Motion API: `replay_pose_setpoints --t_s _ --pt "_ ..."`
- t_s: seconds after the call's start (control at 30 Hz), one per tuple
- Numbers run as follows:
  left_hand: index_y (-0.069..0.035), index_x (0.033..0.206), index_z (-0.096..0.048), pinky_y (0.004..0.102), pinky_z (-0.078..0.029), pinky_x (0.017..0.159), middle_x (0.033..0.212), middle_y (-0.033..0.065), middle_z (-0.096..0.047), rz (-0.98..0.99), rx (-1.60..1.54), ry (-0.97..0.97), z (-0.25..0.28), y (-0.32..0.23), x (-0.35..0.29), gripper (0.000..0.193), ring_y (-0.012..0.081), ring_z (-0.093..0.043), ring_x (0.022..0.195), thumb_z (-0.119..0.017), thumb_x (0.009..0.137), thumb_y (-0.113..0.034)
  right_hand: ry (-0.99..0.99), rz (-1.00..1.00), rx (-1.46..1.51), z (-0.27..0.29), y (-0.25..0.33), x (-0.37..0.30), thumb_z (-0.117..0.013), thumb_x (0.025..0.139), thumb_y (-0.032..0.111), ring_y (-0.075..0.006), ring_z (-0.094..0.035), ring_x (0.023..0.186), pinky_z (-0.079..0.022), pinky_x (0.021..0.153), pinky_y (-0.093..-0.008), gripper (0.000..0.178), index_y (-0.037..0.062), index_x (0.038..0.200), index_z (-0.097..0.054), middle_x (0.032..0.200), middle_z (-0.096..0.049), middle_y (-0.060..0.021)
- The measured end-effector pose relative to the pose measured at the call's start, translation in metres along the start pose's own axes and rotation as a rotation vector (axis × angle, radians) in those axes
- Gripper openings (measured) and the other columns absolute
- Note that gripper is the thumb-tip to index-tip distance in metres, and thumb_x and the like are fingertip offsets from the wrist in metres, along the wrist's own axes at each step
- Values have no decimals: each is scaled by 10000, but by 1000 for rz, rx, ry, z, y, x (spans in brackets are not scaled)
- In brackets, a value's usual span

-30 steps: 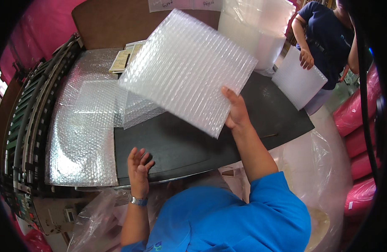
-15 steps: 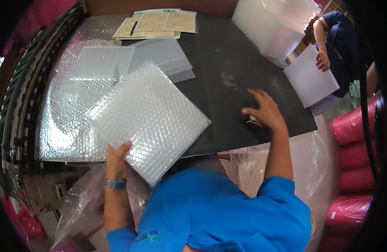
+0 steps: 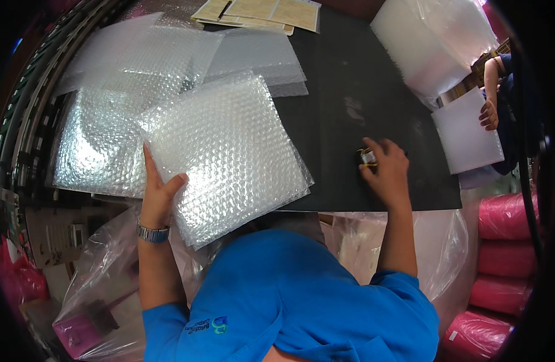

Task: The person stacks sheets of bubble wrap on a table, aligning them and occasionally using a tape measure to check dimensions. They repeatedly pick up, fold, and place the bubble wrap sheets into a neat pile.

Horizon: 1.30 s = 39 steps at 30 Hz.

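Observation:
My left hand (image 3: 160,196) pinches the left edge of a small stack of clear bubble wrap pouches (image 3: 223,163), thumb on top and the other fingers partly hidden. The pouches slant over the table's front edge, close to my body. On the dark tabletop to the right, my right hand (image 3: 387,172) curls its fingers over a small black-and-yellow tape measure (image 3: 367,158) with a pale label. Part of the tape measure is covered by the hand. Beyond the held stack lie more bubble wrap sheets (image 3: 102,145) and a neat pile of pouches (image 3: 253,54).
Printed papers with a pen (image 3: 271,15) lie at the back of the black table (image 3: 343,78). A large wrapped bundle (image 3: 434,42) stands at the back right. Beside it, another person's hand (image 3: 488,114) holds a white sheet (image 3: 469,133). Pink rolls (image 3: 506,256) are stacked at the right.
My right hand has come down and closed over the tape measure. The pouches in my left hand have turned and lie flatter. Another sheet now shows at the upper left; the view has shifted.

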<state>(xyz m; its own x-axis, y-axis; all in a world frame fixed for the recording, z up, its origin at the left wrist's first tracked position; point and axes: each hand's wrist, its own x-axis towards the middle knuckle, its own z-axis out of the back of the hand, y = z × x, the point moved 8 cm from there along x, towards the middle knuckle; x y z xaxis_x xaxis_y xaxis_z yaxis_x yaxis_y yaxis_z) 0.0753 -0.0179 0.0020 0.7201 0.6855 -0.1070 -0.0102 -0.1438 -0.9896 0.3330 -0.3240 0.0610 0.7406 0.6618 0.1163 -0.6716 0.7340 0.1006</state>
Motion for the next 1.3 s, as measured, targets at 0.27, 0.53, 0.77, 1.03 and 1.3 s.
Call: replay_pose_setpoints --t_s 0.27,0.53,0.77,1.03,1.3 --pt "-101 1410 -5 320 -362 936 1363 183 -239 -105 82 -88 -1 -6 -1 901 249 -375 1160 -539 696 29 60 -321 207 -37 -34 -3 -595 744 501 -337 -558 923 -451 756 -404 535 205 1174 -480 1013 -511 -155" --pt "-102 1411 -25 299 -387 901 1353 176 -257 -92 85 -55 0 -5 4 882 229 -410 1112 -535 703 25 -64 -246 79 -30 -30 38 -709 676 362 -340 -544 950 -447 786 -416 543 163 1133 -493 1034 -502 -154" --pt "-77 1380 -211 279 -393 886 1374 148 -259 -37 44 6 1 4 8 732 182 -417 1120 -496 716 37 37 -230 204 -41 -80 40 -689 688 292 -337 -538 968 -439 825 -410 634 116 1243 -438 1105 -492 -182" --pt "-57 1340 -314 267 -367 891 1351 126 -312 7 172 41 5 6 13 670 174 -414 1108 -506 699 -23 312 -108 1207 -38 -30 37 -615 699 263 -156 -520 903 -409 818 -270 515 81 1171 -516 1006 -541 -78" --pt "-60 1331 -335 270 -341 922 1361 116 -304 60 158 70 0 -2 11 675 180 -371 1157 -527 684 -38 553 148 952 -34 11 65 -642 659 278 -137 -526 908 -401 824 -246 503 30 1090 -569 1003 -568 -61"
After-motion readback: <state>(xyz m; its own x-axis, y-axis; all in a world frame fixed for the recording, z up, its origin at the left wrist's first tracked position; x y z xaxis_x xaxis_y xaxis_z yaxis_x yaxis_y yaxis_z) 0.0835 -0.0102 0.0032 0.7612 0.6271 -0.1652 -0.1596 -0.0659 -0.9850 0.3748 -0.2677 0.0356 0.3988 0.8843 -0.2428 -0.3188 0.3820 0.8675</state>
